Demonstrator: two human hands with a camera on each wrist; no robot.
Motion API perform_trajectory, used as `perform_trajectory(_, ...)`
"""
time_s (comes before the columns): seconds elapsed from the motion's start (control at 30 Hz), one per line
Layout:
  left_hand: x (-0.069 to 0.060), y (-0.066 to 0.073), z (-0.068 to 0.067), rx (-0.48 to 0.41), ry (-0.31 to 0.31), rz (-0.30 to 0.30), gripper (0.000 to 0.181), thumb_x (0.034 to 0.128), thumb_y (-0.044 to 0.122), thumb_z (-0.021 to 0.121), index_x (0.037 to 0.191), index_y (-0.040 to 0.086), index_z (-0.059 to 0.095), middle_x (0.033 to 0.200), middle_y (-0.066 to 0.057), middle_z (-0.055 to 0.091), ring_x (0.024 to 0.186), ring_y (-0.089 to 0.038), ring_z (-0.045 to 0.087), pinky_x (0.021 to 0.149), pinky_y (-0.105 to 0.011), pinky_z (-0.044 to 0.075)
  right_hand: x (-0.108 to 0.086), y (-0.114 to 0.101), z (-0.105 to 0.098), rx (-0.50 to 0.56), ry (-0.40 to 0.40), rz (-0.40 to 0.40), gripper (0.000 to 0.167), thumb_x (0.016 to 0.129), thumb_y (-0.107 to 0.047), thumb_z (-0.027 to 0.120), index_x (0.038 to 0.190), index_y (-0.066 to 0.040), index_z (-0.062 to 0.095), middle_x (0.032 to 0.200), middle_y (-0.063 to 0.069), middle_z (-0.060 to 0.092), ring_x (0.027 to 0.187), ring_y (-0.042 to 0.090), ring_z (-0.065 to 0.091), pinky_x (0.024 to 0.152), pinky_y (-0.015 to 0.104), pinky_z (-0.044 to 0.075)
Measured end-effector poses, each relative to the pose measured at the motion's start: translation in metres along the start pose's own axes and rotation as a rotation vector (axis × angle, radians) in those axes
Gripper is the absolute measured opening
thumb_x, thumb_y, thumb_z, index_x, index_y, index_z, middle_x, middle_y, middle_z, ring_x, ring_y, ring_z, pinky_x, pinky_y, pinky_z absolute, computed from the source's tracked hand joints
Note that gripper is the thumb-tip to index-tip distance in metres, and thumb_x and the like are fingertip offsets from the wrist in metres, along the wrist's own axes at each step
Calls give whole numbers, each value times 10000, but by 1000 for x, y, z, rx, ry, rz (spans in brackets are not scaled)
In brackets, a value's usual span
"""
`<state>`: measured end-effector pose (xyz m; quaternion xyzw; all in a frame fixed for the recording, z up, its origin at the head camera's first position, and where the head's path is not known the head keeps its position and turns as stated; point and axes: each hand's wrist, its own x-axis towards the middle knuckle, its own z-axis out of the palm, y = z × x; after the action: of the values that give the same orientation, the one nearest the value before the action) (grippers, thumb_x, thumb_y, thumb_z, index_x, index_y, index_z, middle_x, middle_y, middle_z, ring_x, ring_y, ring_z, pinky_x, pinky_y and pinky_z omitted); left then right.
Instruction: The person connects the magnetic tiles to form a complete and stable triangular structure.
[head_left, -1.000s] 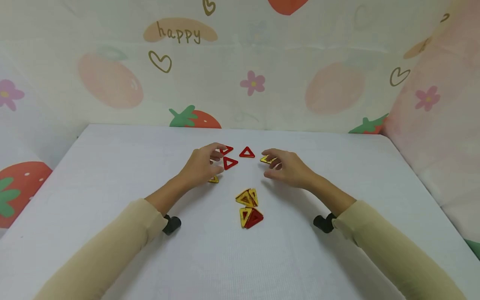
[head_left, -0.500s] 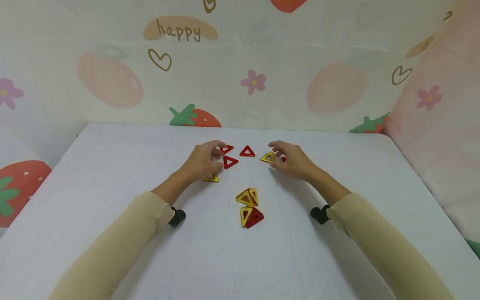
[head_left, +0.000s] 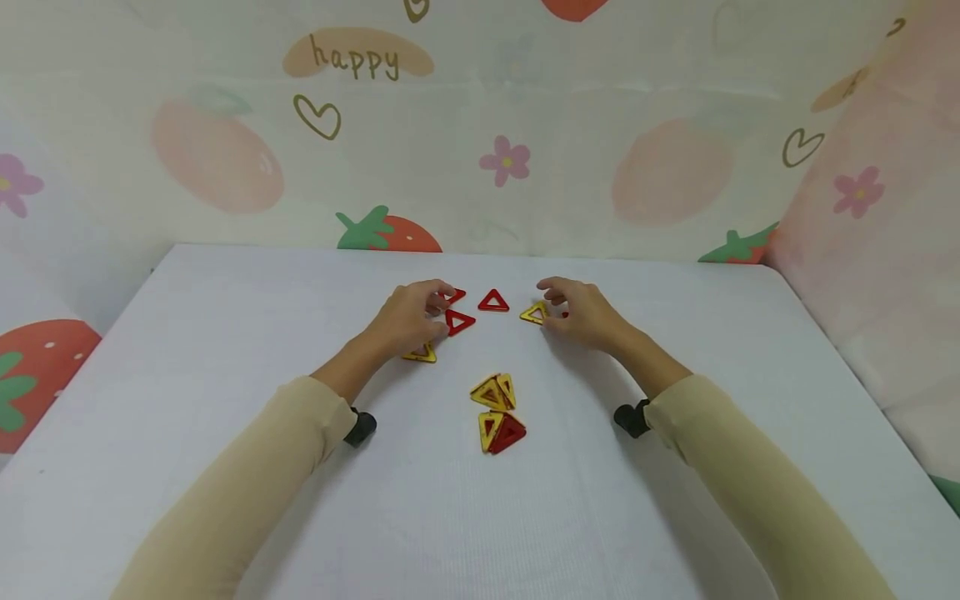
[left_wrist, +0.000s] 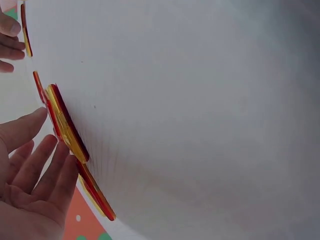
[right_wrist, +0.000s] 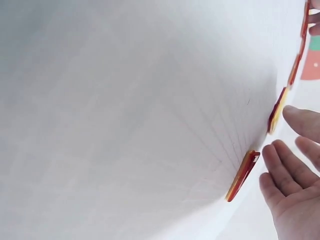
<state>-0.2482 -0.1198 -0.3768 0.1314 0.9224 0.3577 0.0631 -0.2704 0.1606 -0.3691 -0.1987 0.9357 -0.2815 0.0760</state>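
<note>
My left hand (head_left: 408,319) is over the table's far part, fingers loosely curved, beside two red triangular magnetic tiles (head_left: 449,322). A yellow triangular tile (head_left: 422,359) shows partly from under it. In the left wrist view, the left fingers (left_wrist: 47,175) lie close to yellow and red tiles (left_wrist: 69,127); contact cannot be told. Right of centre, my right hand (head_left: 587,315) is spread beside a yellow triangular tile (head_left: 529,309), a bit of red tile (head_left: 566,314) showing under its fingers. The right wrist view has this hand apart from a red and yellow tile (right_wrist: 243,175).
Between the hands, toward the back, lies a single red triangle (head_left: 493,309). Nearer the front are overlapping yellow triangles (head_left: 490,395) and a yellow and red pair (head_left: 510,437). The white table (head_left: 480,525) meets a patterned cloth (head_left: 570,208) behind.
My right hand has shifted right and back, uncovering the yellow tile and some red. The left hand has edged slightly, baring more of the yellow tile beneath it. The tiles appear to stay put.
</note>
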Motion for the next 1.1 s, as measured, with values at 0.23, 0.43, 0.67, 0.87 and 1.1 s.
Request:
perform_trajectory(0.23,3,2,1,-4,-30,30,481,895,35,697,1354,85,561,1266,-109,659,1213,-261,573,1016,-417,478,5,-1,1,-1,-32,-21,480,896,-9,670,1358,14,541,1270,194,630,1203,317,576,1029,462,457)
perform_trajectory(0.43,4,2,1,-12,-40,24,524,885,18,705,1372,87,526,1226,-105,683,1215,-260,583,1005,-411,487,7,-3,3,9,-52,-15,473,878,23,696,1331,21,563,1254,175,635,1168,296,593,1025,436,464)
perform_trajectory(0.67,3,3,2,18,-46,25,544,891,43,711,1392,80,503,1228,-100,686,1212,-263,580,995,-408,492,4,-5,5,-16,-63,-43,414,875,47,690,1280,31,605,1181,163,661,1086,284,612,981,423,490)
perform_trajectory(0.87,1,6,2,27,-30,18,632,869,72,756,1426,68,459,1182,-102,702,1179,-267,599,1035,-427,463,3,-7,6,-65,-62,-81,308,872,37,696,1180,42,674,1091,136,702,1005,257,639,930,402,515)
perform_trajectory(1.1,0,8,3,0,-43,21,685,850,79,782,1442,59,437,1149,-104,716,1163,-258,606,1031,-413,467,1,-9,8,-57,-102,-71,293,877,22,708,1170,24,696,1075,119,701,980,241,624,903,381,526)
